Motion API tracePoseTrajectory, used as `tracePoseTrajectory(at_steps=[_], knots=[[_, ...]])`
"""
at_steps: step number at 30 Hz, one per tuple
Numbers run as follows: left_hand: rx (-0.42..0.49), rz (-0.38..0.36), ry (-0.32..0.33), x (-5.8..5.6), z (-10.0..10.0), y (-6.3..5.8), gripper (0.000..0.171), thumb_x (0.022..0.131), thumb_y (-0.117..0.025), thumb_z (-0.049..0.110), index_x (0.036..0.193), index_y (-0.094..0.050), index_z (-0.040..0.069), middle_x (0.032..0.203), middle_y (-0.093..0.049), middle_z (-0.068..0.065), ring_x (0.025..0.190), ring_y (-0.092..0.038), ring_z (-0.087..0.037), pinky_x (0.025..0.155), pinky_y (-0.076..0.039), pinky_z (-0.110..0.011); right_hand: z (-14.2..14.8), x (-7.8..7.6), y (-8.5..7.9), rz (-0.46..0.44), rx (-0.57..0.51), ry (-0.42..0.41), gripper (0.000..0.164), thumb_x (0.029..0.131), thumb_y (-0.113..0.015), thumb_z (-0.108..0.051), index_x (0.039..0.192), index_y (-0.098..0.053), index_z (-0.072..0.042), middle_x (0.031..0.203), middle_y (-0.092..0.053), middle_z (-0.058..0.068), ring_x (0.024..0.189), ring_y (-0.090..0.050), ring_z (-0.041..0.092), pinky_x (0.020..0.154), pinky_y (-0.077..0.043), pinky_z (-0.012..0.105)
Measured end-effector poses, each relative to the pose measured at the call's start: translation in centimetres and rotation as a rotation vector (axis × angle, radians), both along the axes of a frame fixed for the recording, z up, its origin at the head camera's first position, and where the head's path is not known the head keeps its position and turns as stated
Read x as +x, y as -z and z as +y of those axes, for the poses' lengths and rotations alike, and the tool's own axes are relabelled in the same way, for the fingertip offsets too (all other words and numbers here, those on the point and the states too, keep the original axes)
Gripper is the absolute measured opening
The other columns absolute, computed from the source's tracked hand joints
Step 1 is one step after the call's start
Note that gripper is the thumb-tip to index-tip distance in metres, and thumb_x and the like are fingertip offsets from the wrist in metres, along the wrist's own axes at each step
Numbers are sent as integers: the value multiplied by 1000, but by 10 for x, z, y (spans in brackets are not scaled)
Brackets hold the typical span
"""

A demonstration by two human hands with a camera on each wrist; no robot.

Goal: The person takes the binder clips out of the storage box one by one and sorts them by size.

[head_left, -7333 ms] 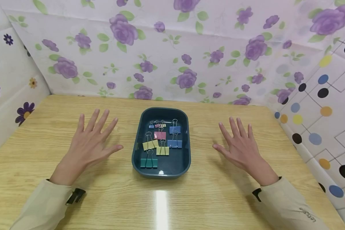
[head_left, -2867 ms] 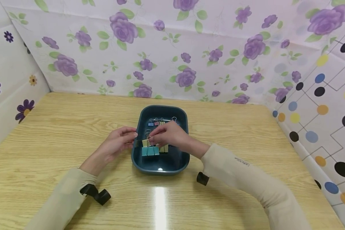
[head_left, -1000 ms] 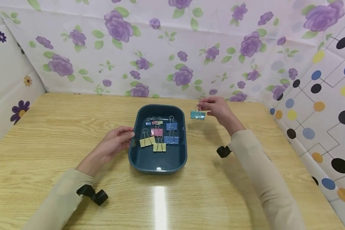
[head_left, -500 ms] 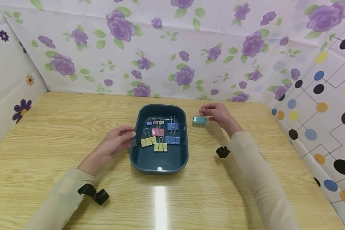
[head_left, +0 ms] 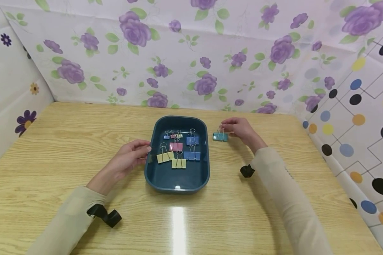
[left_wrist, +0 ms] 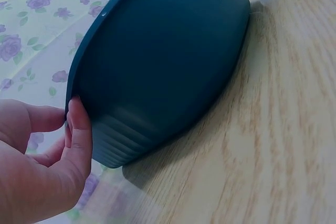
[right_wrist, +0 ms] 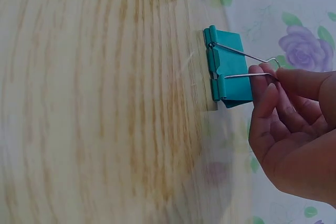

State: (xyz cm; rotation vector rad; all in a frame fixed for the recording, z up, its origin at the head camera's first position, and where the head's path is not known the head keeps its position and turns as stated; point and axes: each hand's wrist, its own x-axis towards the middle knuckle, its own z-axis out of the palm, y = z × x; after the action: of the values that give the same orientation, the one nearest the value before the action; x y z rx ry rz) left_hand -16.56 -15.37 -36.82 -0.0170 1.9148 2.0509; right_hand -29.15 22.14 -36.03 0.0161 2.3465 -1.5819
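A dark blue-green plastic tray (head_left: 177, 189) stands mid-table with binder clips in it. My left hand (head_left: 131, 157) pinches its left rim between thumb and fingers, as the left wrist view also shows on the tray wall (left_wrist: 173, 51). Right of the tray, my right hand (head_left: 242, 131) holds a teal binder clip (head_left: 220, 136) by its wire handles. In the right wrist view this teal clip (right_wrist: 228, 66) has its spine close to the wood. Inside the tray lie a pink clip (head_left: 176, 147), two yellow clips (head_left: 178, 164), two blue clips (head_left: 192, 156) and several tiny clips (head_left: 173, 136).
The wooden table (head_left: 210, 219) meets a flowered cloth backdrop (head_left: 178, 53) at the far edge. A dotted cloth (head_left: 354, 141) hangs on the right and another flowered cloth (head_left: 19, 88) on the left. Black straps (head_left: 105, 215) sit at the sleeves.
The right hand has lifted the teal clip out of the tray, carried it right and lowered it to the table. The left hand came to the tray's rim and has stayed there.
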Motion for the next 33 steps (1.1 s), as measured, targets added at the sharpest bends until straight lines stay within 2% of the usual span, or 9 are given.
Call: tracePoseTrajectory(at_steps=[8, 13, 24, 33], knots=[[4, 5, -2, 0, 0, 1, 42, 100, -51, 8, 133, -36, -13, 105, -57, -9, 83, -57, -13, 74, -51, -25, 6, -1, 1, 2, -31, 6, 41, 100, -54, -14, 137, -47, 4, 134, -53, 19, 120, -54, 29, 98, -44, 40], [-7, 6, -3, 0, 0, 1, 42, 100, -51, 8, 134, -35, -13, 106, -56, -11, 83, -57, -13, 75, -51, -24, 9, -1, -2, 25, -50, 39, 40, 99, -54, -10, 136, -47, 4, 135, -52, 19, 120, -53, 29, 100, -43, 42], [-11, 8, -1, 0, 1, 1, 43, 100, -51, 9, 134, -35, -12, 107, -55, -11, 83, -58, -12, 75, -51, -25, 9, 5, -13, 80, -53, 73, 40, 99, -55, -13, 135, -49, 4, 134, -53, 19, 114, -55, 24, 101, -41, 45], [10, 10, -1, 0, 0, 1, 44, 100, -51, 8, 135, -34, -13, 105, -56, -9, 83, -56, -12, 74, -51, -24, -7, 17, -25, 106, -19, -44, 39, 98, -58, -15, 131, -52, 5, 128, -57, 20, 113, -57, 27, 97, -44, 44]])
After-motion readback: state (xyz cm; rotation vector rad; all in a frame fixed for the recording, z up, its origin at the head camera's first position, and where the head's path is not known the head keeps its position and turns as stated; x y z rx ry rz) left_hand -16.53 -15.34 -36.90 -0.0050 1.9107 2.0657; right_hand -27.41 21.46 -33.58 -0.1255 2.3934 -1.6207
